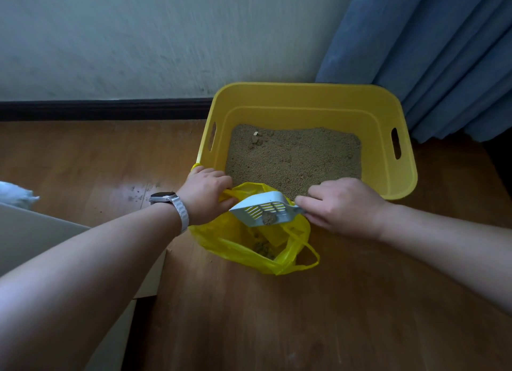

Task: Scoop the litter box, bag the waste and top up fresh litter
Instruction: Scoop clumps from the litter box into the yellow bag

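A wooden floor (277,315) is seen running up to a dark skirting board, with a yellow litter box (401,176) set on it against the wall. Just in front of the litter box, a yellow plastic bag (221,243) is laid open on the boards, touching the box's near edge. To the left of the litter box, dark crumbs (138,194) are scattered over the wood.

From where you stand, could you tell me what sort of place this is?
Probably a room in a home: wood-look floor, blue curtain against a plain wall, and a yellow litter box on the floor.
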Action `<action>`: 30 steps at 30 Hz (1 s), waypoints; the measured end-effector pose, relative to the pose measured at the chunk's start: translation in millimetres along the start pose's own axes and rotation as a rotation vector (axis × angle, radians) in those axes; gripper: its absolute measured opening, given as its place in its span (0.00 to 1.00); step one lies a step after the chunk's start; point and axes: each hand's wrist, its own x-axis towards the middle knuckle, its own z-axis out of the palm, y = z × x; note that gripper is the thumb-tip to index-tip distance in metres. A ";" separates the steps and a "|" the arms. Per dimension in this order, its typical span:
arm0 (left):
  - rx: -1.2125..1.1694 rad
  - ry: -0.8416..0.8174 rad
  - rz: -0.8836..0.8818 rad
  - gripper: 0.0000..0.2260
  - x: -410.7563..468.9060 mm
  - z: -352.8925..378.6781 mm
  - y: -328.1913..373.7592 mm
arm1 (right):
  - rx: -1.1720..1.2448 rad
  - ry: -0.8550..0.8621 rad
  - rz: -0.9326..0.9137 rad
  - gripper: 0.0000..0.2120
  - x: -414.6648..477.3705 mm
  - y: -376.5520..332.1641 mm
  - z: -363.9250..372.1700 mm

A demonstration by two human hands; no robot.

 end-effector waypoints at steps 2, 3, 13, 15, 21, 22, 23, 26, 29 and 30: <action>0.001 -0.002 0.003 0.11 -0.2 0.0 -0.3 | -0.031 0.030 -0.023 0.09 0.0 -2.7 -0.2; 0.000 -0.004 0.000 0.11 -0.2 0.1 -0.2 | -0.042 0.046 -0.036 0.08 0.1 -4.8 -0.6; -0.003 -0.031 -0.007 0.11 0.4 -2.7 1.4 | -0.035 0.105 -0.078 0.11 4.7 1.9 -9.3; -0.004 -0.034 0.005 0.11 0.2 -3.7 1.2 | -0.013 0.103 -0.077 0.15 7.0 12.3 -16.6; 0.004 -0.014 0.020 0.11 0.9 -2.0 -0.2 | 0.265 -0.247 0.270 0.10 14.1 15.3 -28.8; 0.007 -0.016 0.015 0.11 1.0 -2.0 0.2 | 0.385 -0.337 0.441 0.09 16.8 21.5 -32.4; 0.012 -0.019 0.012 0.11 1.2 -1.7 0.4 | 0.489 -0.390 0.596 0.09 18.7 30.2 -35.1; 0.026 -0.007 0.021 0.11 1.2 -0.8 0.2 | 0.537 -0.490 0.849 0.09 17.0 66.4 -32.5; 0.035 0.001 0.032 0.10 1.4 -0.2 0.1 | 0.449 -0.635 0.970 0.13 7.4 97.2 -21.3; 0.039 0.006 0.038 0.10 1.3 -0.2 0.2 | 0.436 -0.664 0.999 0.14 3.4 104.2 -15.7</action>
